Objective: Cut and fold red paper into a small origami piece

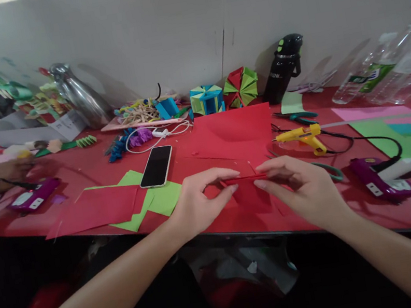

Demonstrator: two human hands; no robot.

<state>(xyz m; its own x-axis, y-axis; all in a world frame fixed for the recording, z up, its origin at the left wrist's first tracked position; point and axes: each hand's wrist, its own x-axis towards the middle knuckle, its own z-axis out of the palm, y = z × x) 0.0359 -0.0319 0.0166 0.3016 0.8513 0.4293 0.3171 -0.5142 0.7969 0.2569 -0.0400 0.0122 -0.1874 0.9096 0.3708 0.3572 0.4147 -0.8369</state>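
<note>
The left hand (197,200) and right hand (307,187) pinched folded red paper (249,178) between thumbs and fingertips, above the red tabletop (223,226) near its front edge. Uneven pressure from the two pinches could have skewed the fold. Red against red blurred the layers, so their edges were perhaps misaligned. A rightward swing might have knocked the nearby yellow glue gun (300,135).

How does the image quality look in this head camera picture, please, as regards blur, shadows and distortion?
Head view: soft overall; the co-worker's hand at far left is smeared; the clear bottles look stretched toward the right edge; the black bottle casts a soft shadow on the wall; below the table edge, mostly dark.
</note>
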